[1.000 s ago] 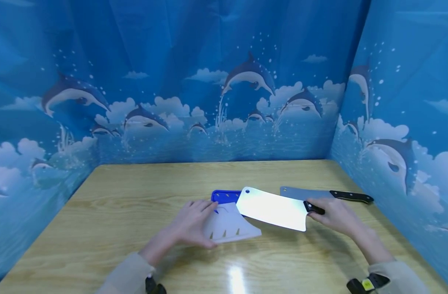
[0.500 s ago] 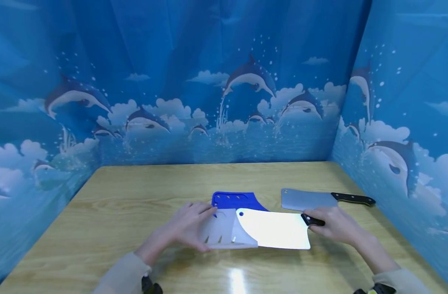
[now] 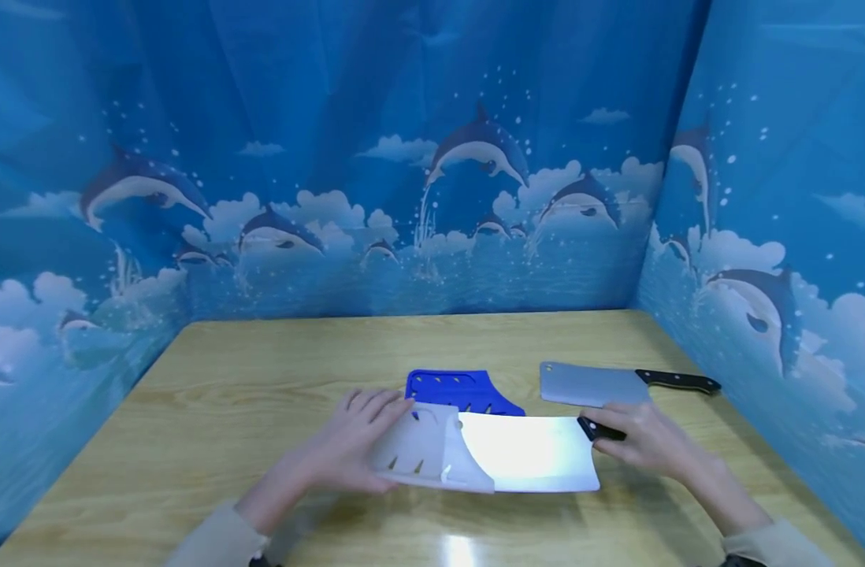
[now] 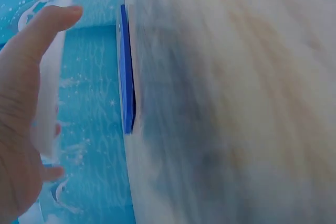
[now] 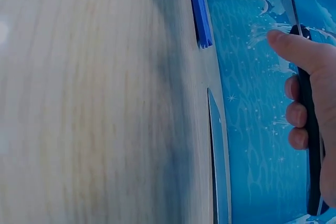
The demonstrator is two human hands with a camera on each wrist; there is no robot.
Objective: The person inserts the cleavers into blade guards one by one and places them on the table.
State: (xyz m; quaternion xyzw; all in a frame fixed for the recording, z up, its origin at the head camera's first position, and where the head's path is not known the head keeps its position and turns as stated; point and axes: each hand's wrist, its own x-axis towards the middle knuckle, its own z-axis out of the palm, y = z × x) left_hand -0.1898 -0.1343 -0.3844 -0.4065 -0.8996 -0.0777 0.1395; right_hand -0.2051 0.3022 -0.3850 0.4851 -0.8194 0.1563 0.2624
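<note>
My left hand [image 3: 358, 441] grips a white plastic blade guard [image 3: 418, 449] with slots along its lower edge, held above the table. In the left wrist view, the thumb and fingers lie on either side of the white guard [image 4: 50, 87]. My right hand [image 3: 638, 437] grips the black handle [image 5: 305, 98] of a cleaver. Its broad, shiny blade [image 3: 528, 453] points left, its front end at the guard's mouth. How far the blade reaches inside cannot be told. Behind them on the table lies a blue blade guard [image 3: 450, 387], partly hidden by the white one.
A second cleaver [image 3: 592, 384] with a black riveted handle lies flat at the right rear of the wooden table [image 3: 262, 354]. A blue dolphin-print curtain [image 3: 347, 181] stands along the back and sides.
The cleaver has come down from above the blue guard and levelled, its front end meeting the white guard's mouth. The white guard has shifted slightly left and nearer to me.
</note>
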